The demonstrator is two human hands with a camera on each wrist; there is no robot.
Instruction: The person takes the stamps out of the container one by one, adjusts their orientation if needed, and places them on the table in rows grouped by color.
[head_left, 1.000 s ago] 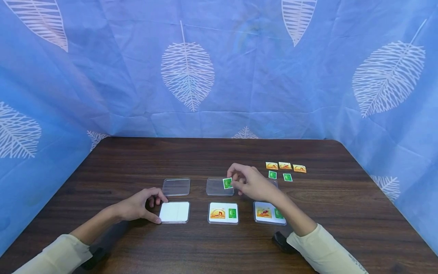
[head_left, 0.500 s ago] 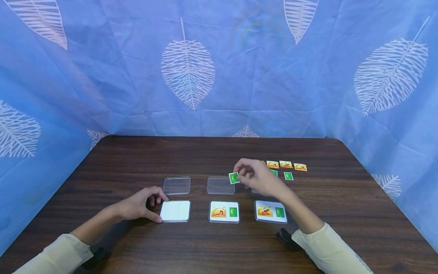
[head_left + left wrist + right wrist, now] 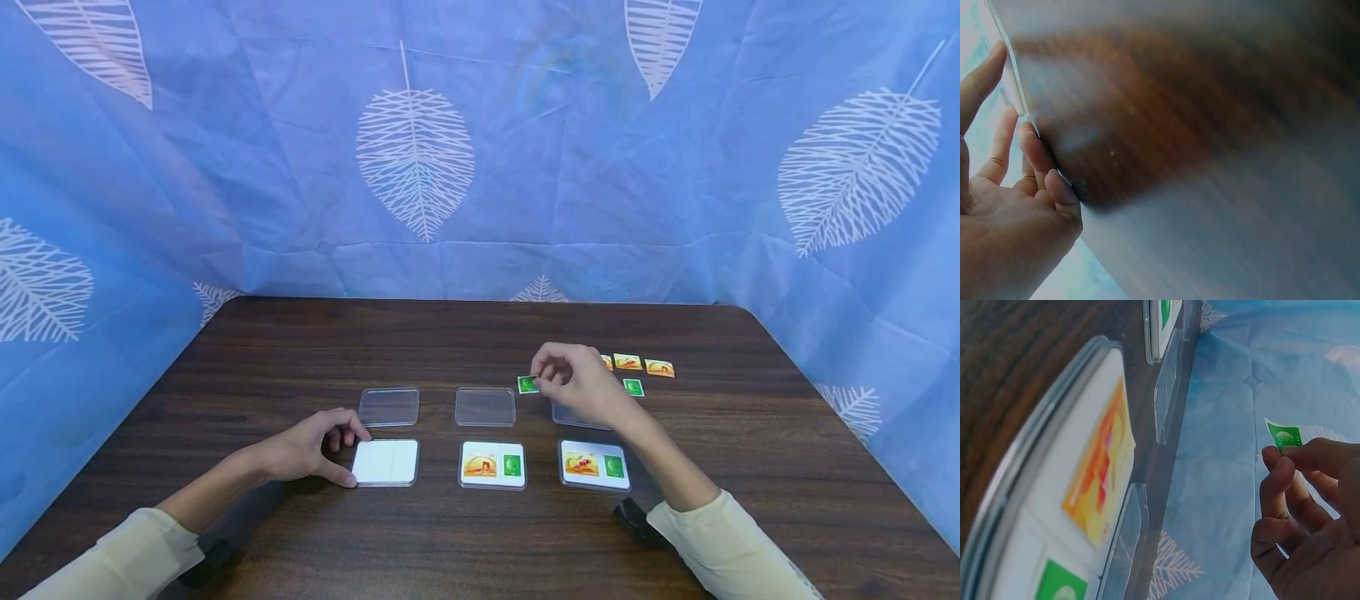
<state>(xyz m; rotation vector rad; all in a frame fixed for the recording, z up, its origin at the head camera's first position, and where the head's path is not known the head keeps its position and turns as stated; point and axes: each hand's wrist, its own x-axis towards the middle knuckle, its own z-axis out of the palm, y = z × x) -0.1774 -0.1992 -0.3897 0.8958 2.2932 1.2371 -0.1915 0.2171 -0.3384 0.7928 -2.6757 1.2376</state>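
Note:
My right hand [image 3: 581, 383] pinches a small green stamp [image 3: 527, 385] between thumb and fingertips, behind the row of clear lids. In the right wrist view the green stamp [image 3: 1285, 435] sticks up from the fingertips, one corner slightly bent. My left hand [image 3: 311, 446] rests beside a clear case with a blank white insert [image 3: 386, 462]. Its thumb is at the near left corner and its index finger at the far left corner. In the left wrist view, the fingers [image 3: 1000, 140] are at the case's transparent edge [image 3: 1017, 75].
Two more cases, a middle case [image 3: 492, 479] and a right case [image 3: 595, 477], each hold an orange and a green stamp. Behind stand clear lids [image 3: 388, 407], the right one partly hidden. Orange stamps [image 3: 627, 362] and a green stamp [image 3: 633, 387] lie at the back right.
My right hand has moved right and slightly back with the green stamp, from over the middle lid to its right. The left hand stays at the blank case.

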